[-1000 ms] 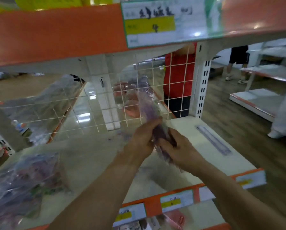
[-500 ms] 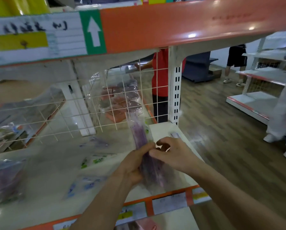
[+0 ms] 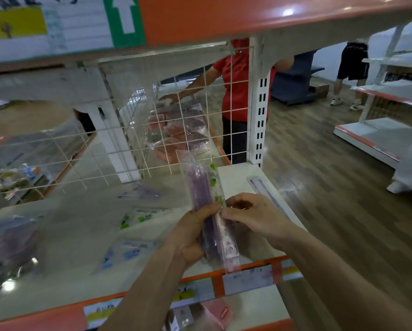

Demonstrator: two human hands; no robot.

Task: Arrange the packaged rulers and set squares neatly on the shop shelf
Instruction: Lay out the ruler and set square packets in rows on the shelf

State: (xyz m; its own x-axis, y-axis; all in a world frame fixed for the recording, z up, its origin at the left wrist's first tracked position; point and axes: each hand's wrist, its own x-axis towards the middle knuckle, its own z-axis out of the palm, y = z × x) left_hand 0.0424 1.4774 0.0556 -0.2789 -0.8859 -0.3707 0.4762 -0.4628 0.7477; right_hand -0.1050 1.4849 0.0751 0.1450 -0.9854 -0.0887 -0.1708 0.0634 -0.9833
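I see my left hand (image 3: pixel 193 235) wrapped round the lower half of the rulers (image 3: pixel 201 192), a bundle of purple ones in clear sleeves, thumb across the front and fingers curled behind. The bundle stands nearly upright in the air over the front right part of the shelf (image 3: pixel 69 247), its top leaning a little to the left, its bottom end just above the price strip (image 3: pixel 248 278). My right hand (image 3: pixel 255 216) pinches the bundle's right edge between thumb and forefinger, the other fingers curled in. A loose ruler (image 3: pixel 267 192) lies flat on the shelf near the right edge, just beyond my right hand. To the left of the hands, a green pack (image 3: pixel 140 217) and a blue pack (image 3: pixel 126 253) lie flat on the shelf, apart from each other. A blurred heap of bags (image 3: pixel 6 242) sits at the far left. Behind the wire grid (image 3: pixel 152 130) at the back, a person in a red shirt (image 3: pixel 238 91) reaches a hand over reddish packs on the next shelf.
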